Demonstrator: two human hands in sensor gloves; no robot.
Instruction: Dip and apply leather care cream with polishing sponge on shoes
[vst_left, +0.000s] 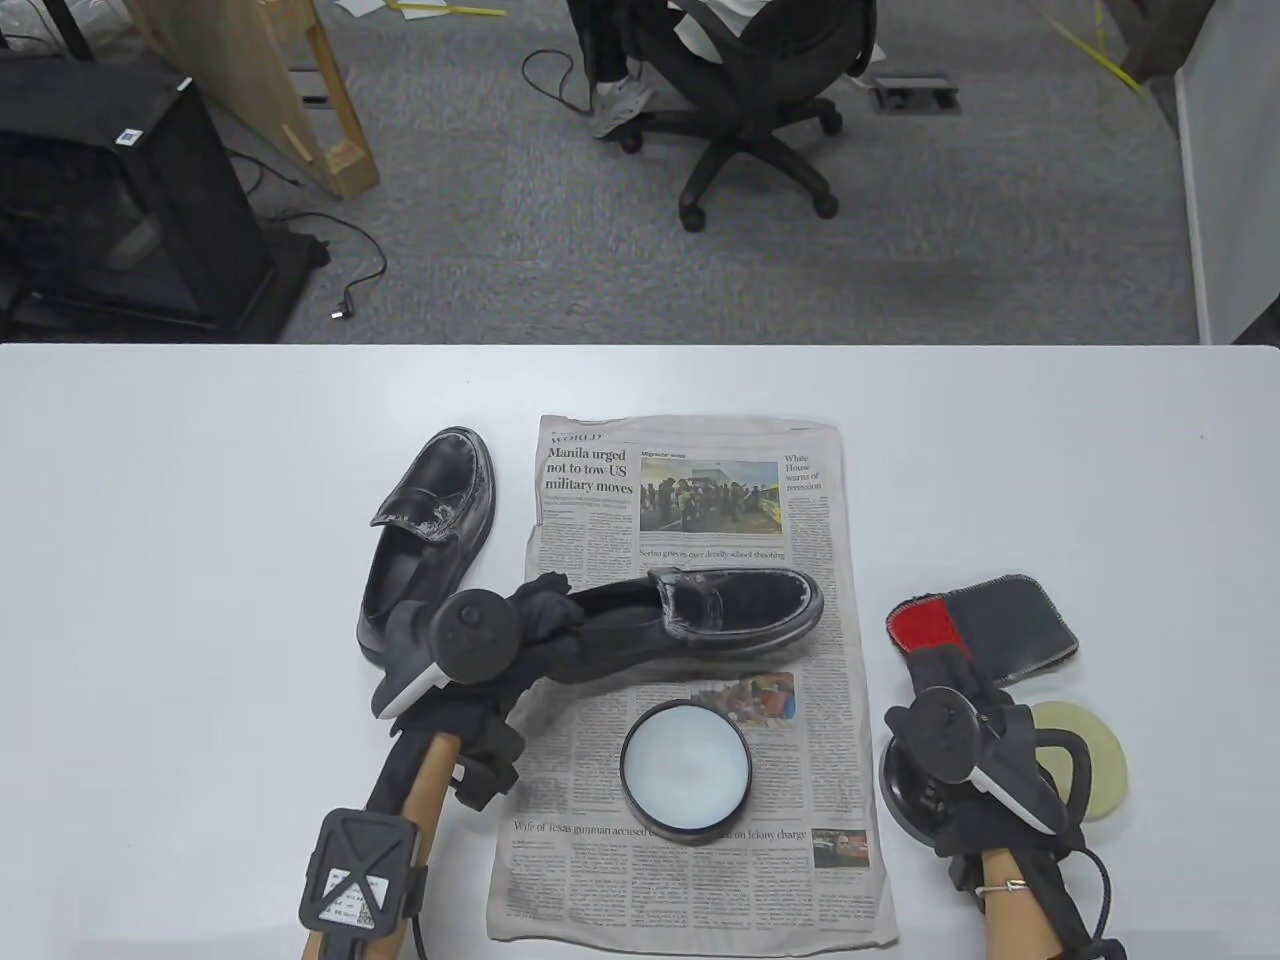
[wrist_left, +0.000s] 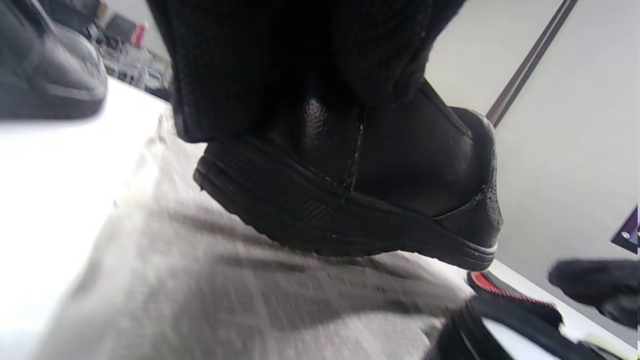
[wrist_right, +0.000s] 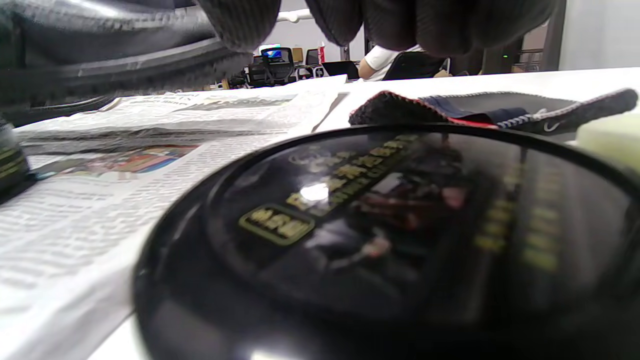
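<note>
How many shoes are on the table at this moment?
2. One shoe lies on the bare table left of the newspaper. The other shoe is on the newspaper, its heel held by the left hand.

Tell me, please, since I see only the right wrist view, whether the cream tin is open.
Observer: Yes, the round black tin of pale cream lies open on the newspaper.
Operator: Where is the sponge?
Observer: The round pale yellow sponge lies beside the right hand, on its right.
Operator: And the shoe?
Observer: The left hand grips the black leather loafer at its heel, which is raised off the paper.
</note>
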